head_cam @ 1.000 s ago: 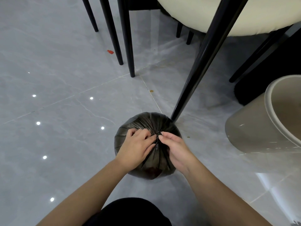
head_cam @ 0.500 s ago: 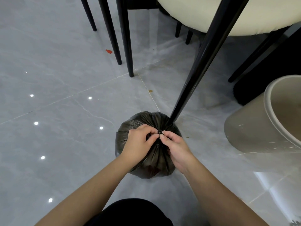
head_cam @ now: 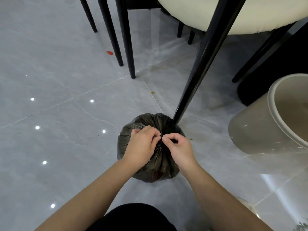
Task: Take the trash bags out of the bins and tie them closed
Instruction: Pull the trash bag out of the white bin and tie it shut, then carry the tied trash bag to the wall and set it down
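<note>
Hands (head_cam: 141, 145) still pinch neck (head_cam: 161, 137) of bag (head_cam: 160, 170).

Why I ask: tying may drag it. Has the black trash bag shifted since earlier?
No. The black trash bag stays beside the foot of the black chair leg.

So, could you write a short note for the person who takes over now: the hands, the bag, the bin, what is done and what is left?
Left hand: pinches the bag at its gathered top.
Right hand: pinches the same spot from the other side.
Bag: on the floor, beside a chair leg. The bin stands to its right, with no bag seen in it.
Done: bag out, top gathered.
Left: finish the knot. Whether it is tight cannot be told.
</note>
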Tool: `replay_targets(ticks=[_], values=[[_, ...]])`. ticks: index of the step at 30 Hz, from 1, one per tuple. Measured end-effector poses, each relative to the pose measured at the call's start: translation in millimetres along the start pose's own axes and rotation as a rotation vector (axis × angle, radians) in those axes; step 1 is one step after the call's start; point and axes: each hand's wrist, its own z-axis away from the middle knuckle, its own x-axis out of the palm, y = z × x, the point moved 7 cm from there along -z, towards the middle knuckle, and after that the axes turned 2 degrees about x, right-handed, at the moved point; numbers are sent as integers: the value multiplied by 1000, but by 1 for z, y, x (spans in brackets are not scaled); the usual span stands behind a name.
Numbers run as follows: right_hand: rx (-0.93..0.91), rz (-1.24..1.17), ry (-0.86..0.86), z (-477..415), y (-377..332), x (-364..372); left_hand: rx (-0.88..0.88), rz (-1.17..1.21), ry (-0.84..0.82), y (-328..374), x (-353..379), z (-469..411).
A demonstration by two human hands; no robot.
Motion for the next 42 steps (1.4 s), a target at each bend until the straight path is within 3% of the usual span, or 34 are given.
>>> replay_targets(ticks=[4,14,21,33,36,42], values=[[-85,75,-8,1,-8,2,-45,-67,-100,3,7,3],[-252,209,-59,8,-16,7,-414,276,-381,-17,17,0],[-298,303,-84,1,-38,14,-593,625,-359,-25,6,-1],[-530,700,-375,21,-152,62,-955,1078,-173,-14,-81,8],[-571,765,-413,43,-196,70,-992,1210,-147,10,-118,16],[-601,757,-407,102,-298,84,-918,1176,-107,60,-228,24]])
